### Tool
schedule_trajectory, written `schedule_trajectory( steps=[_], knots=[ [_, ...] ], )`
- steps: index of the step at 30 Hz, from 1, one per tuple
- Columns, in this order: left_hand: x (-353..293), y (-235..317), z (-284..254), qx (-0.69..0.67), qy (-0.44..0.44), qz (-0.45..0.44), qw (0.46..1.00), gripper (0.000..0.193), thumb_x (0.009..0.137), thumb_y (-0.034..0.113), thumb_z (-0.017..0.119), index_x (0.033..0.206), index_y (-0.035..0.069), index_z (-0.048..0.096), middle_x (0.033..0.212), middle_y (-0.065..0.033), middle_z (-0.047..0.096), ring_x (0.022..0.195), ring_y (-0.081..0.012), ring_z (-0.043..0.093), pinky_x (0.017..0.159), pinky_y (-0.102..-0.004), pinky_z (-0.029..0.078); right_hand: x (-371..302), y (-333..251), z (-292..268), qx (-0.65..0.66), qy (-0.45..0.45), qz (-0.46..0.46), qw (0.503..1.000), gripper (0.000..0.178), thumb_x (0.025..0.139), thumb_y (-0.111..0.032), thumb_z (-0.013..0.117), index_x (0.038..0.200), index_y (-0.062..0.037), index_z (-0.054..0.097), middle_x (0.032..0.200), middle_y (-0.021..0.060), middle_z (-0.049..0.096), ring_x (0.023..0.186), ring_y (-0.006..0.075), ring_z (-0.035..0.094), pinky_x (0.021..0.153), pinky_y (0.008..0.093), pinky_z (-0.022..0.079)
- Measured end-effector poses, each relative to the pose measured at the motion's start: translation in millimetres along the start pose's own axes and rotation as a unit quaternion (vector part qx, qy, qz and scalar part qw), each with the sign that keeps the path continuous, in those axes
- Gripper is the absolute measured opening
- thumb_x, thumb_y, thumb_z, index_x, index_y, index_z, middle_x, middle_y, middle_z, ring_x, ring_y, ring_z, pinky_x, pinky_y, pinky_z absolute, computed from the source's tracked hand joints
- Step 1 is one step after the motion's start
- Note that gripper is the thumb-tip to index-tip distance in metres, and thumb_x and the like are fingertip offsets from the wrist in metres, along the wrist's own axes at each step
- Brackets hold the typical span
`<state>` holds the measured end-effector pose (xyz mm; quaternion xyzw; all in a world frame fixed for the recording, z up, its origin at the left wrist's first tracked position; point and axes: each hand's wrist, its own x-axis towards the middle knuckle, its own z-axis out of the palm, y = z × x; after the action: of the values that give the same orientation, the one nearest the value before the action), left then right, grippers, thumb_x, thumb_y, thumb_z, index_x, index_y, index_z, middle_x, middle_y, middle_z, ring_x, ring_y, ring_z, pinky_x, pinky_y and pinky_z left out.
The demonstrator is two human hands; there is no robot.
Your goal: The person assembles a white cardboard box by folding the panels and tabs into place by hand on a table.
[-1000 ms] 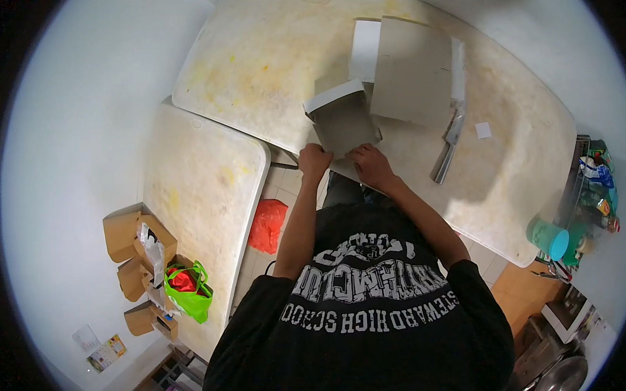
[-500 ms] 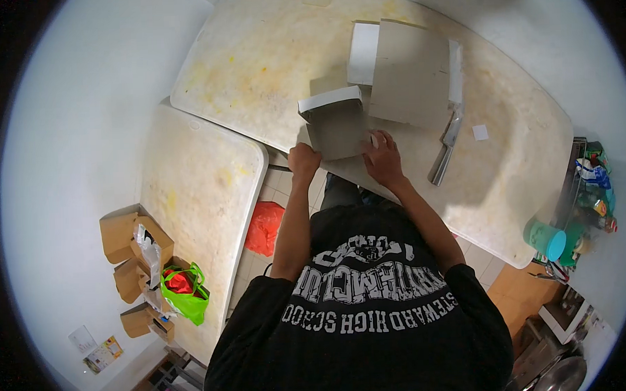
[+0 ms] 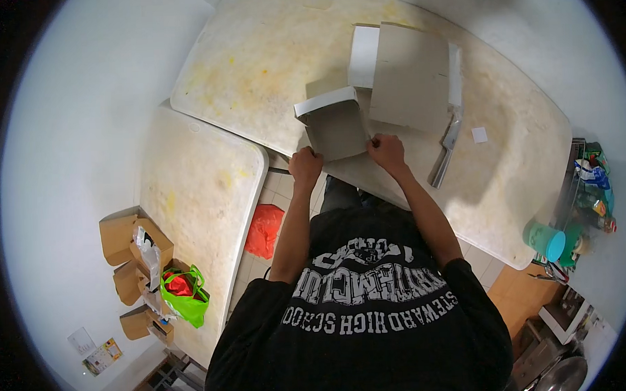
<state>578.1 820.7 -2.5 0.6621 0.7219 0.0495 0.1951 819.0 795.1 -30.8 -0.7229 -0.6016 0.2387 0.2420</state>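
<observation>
A small cardboard box [image 3: 335, 130], grey inside with a white folded rim at its far side, rests at the table's near edge. My left hand [image 3: 306, 165] grips its near left corner, fingers closed. At the near right corner my right hand [image 3: 386, 152] pinches the cardboard. The box's near side lies low between the two hands. Just beyond, to the right, lie grey flattened cardboard sheets [image 3: 412, 75] with white flaps. A knife [image 3: 446, 147] with a metal handle lies beside them, its blade partly against the cardboard.
A small white paper square [image 3: 480, 134] lies right of the knife. A turquoise cup [image 3: 550, 244] stands at the table's right end. On the left table [image 3: 195, 165] are open brown cartons [image 3: 127, 247] and a green bag [image 3: 187, 303]. A red plastic bag [image 3: 264, 230] shows below, between the tables.
My right hand has drawn back and its fingers have closed on the box's near right corner. My left hand stays at the left corner. The box has shifted slightly left.
</observation>
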Motion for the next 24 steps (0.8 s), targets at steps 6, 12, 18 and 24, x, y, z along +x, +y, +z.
schedule_trajectory(
  steps=[6, 12, 18, 24],
  knots=[
    [-3, 8, -10, -0.047, 0.003, -0.008, 0.999, 0.039, 0.077, 0.027, 0.062, 0.108, 0.005, 0.069, 0.087, -0.0236, 0.070, 0.087, -0.0411, 0.069, 0.078, -0.0508, 0.055, 15, -7, -1, -0.095, -0.056, -0.028, 0.994, 0.023, 0.073, -0.028, 0.068, 0.079, -0.0057, 0.070, 0.081, 0.0168, 0.069, 0.081, 0.0373, 0.066, 0.076, 0.0489, 0.054],
    [1, 3, -11, -0.071, -0.012, -0.003, 0.997, 0.044, 0.077, 0.026, 0.062, 0.115, 0.004, 0.066, 0.086, -0.0228, 0.071, 0.088, -0.0409, 0.069, 0.082, -0.0493, 0.055, 23, -12, -19, -0.088, -0.144, 0.036, 0.985, 0.027, 0.071, -0.029, 0.072, 0.087, -0.0075, 0.073, 0.090, 0.0169, 0.071, 0.087, 0.0356, 0.069, 0.079, 0.0474, 0.055],
    [-4, 21, -25, -0.097, -0.030, -0.007, 0.995, 0.042, 0.077, 0.026, 0.064, 0.112, 0.002, 0.065, 0.084, -0.0210, 0.071, 0.089, -0.0391, 0.069, 0.081, -0.0482, 0.054, 29, 5, -13, -0.065, -0.120, 0.025, 0.990, 0.020, 0.070, -0.023, 0.069, 0.079, -0.0064, 0.075, 0.076, 0.0179, 0.070, 0.074, 0.0356, 0.069, 0.072, 0.0447, 0.055],
    [4, 2, -8, -0.222, -0.004, 0.009, 0.975, 0.036, 0.077, 0.019, 0.068, 0.105, -0.002, 0.061, 0.093, -0.0236, 0.070, 0.085, -0.0389, 0.069, 0.079, -0.0469, 0.055, 28, -1, -17, -0.033, -0.138, 0.044, 0.989, 0.020, 0.073, -0.020, 0.067, 0.077, -0.0017, 0.074, 0.072, 0.0177, 0.070, 0.071, 0.0292, 0.070, 0.071, 0.0404, 0.056]
  ],
)
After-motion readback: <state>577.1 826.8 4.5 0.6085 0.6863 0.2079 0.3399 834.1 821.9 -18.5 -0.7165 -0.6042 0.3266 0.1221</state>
